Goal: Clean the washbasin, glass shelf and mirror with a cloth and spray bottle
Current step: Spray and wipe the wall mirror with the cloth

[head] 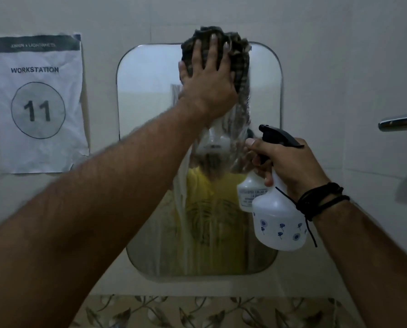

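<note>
Clearly my left hand (207, 76) presses the cloth (235, 55) flat-fingered against the mirror (150, 74) at its top edge, while my right hand (290, 166) grips the spray bottle (278, 221). Runs streak the glass below; wiping only the top risks dried smears.

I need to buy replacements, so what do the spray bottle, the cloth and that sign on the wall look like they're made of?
Spray bottle: probably translucent white plastic with printed blue flowers and a black trigger head.
Cloth: woven fabric, dark check pattern, bunched in soft folds.
Sign: plain white paper, matte, creased and curling at its edges.
</note>
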Demonstrator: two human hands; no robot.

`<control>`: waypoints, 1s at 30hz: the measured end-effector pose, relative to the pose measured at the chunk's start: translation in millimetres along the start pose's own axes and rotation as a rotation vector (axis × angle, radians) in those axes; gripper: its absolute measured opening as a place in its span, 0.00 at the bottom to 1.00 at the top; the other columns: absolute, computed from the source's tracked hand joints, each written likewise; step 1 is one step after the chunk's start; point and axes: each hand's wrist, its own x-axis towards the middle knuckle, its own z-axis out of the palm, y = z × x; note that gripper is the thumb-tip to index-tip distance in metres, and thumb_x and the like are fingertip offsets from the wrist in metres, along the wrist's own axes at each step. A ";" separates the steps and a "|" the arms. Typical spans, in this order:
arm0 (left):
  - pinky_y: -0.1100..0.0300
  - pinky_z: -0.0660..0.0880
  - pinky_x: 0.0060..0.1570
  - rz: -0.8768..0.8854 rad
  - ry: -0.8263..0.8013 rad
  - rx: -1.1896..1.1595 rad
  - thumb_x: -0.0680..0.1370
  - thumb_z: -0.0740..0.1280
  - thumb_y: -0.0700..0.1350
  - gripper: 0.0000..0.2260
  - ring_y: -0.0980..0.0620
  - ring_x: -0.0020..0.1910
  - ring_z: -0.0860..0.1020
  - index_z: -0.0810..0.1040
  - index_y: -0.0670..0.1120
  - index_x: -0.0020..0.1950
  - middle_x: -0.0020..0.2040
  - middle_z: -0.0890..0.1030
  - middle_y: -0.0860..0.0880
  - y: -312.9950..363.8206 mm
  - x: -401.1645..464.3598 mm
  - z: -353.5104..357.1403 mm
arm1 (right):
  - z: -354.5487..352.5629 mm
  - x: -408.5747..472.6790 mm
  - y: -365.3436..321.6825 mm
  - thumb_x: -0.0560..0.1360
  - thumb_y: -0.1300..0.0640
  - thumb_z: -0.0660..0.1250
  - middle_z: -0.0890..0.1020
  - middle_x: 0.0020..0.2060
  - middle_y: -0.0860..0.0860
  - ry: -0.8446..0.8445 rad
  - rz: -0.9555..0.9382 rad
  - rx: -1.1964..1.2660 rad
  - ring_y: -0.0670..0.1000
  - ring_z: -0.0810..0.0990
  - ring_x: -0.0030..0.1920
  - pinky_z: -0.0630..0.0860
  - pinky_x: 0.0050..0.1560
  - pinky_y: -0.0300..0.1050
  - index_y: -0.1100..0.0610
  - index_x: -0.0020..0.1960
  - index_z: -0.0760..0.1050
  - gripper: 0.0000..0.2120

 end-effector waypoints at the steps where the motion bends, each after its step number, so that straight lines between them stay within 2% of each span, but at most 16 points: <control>1: 0.32 0.37 0.75 -0.011 0.002 -0.004 0.84 0.48 0.54 0.28 0.41 0.81 0.36 0.43 0.51 0.83 0.83 0.39 0.47 2.2 6.4 -2.2 | -1.0 0.1 0.1 0.74 0.51 0.78 0.82 0.33 0.54 0.005 0.001 0.004 0.58 0.74 0.32 0.70 0.24 0.42 0.63 0.51 0.85 0.15; 6: 0.31 0.40 0.76 0.014 0.034 0.020 0.84 0.46 0.55 0.28 0.41 0.81 0.37 0.43 0.51 0.83 0.83 0.40 0.47 5.3 -29.8 19.2 | -6.4 -2.3 1.1 0.75 0.51 0.78 0.82 0.32 0.53 0.016 0.002 0.017 0.57 0.75 0.31 0.70 0.23 0.42 0.63 0.51 0.85 0.14; 9: 0.31 0.40 0.75 0.059 -0.013 0.034 0.82 0.46 0.56 0.30 0.41 0.81 0.36 0.42 0.52 0.83 0.83 0.39 0.48 9.4 -56.5 33.4 | -9.7 -5.2 1.5 0.74 0.51 0.78 0.82 0.31 0.52 0.022 0.000 0.005 0.56 0.74 0.28 0.71 0.25 0.43 0.63 0.49 0.85 0.14; 14: 0.30 0.40 0.75 0.053 -0.027 0.029 0.84 0.49 0.54 0.29 0.41 0.81 0.36 0.42 0.52 0.83 0.83 0.39 0.48 13.9 -14.1 12.5 | -12.3 -4.7 0.3 0.75 0.51 0.77 0.82 0.32 0.53 0.011 -0.007 -0.003 0.51 0.74 0.24 0.70 0.24 0.43 0.65 0.50 0.85 0.15; 17: 0.31 0.40 0.75 0.015 -0.019 0.003 0.84 0.48 0.54 0.29 0.41 0.81 0.35 0.43 0.51 0.83 0.83 0.39 0.48 17.3 -17.7 13.9 | -13.5 -4.8 0.7 0.75 0.52 0.77 0.83 0.35 0.60 0.000 -0.011 0.009 0.55 0.75 0.27 0.70 0.23 0.42 0.66 0.51 0.85 0.16; 19: 0.30 0.40 0.75 0.020 0.005 0.003 0.84 0.46 0.55 0.29 0.41 0.81 0.35 0.42 0.52 0.83 0.83 0.39 0.48 17.1 -45.9 29.0 | -14.5 -5.6 2.5 0.75 0.52 0.77 0.84 0.39 0.66 -0.010 -0.010 0.000 0.59 0.75 0.31 0.71 0.23 0.42 0.66 0.50 0.85 0.16; 21: 0.30 0.41 0.75 0.039 0.002 0.024 0.84 0.45 0.56 0.29 0.41 0.81 0.36 0.42 0.52 0.83 0.83 0.39 0.48 15.3 -76.1 44.8 | -15.3 -7.8 5.8 0.74 0.51 0.77 0.85 0.42 0.67 -0.018 -0.013 -0.022 0.61 0.76 0.33 0.71 0.24 0.42 0.66 0.49 0.84 0.16; 23: 0.30 0.42 0.75 0.055 -0.025 0.045 0.84 0.45 0.56 0.29 0.42 0.81 0.36 0.42 0.52 0.83 0.83 0.39 0.48 11.5 -85.0 49.5 | -16.0 -10.6 8.7 0.74 0.51 0.77 0.86 0.42 0.66 -0.025 -0.009 -0.019 0.61 0.77 0.34 0.71 0.24 0.43 0.66 0.49 0.84 0.16; 27: 0.29 0.41 0.75 0.068 -0.043 0.042 0.84 0.47 0.56 0.29 0.41 0.81 0.35 0.41 0.53 0.83 0.83 0.38 0.49 10.5 -43.7 27.3 | -18.6 -14.4 9.0 0.76 0.53 0.77 0.83 0.34 0.62 -0.016 0.007 0.010 0.60 0.76 0.35 0.71 0.23 0.41 0.66 0.50 0.85 0.15; 30: 0.30 0.38 0.75 0.040 -0.045 0.020 0.84 0.48 0.54 0.29 0.40 0.81 0.35 0.42 0.52 0.83 0.83 0.38 0.48 22.6 -6.3 8.2 | -19.6 -14.5 9.7 0.76 0.54 0.76 0.81 0.29 0.53 -0.007 0.012 0.017 0.59 0.74 0.34 0.71 0.22 0.40 0.66 0.50 0.84 0.14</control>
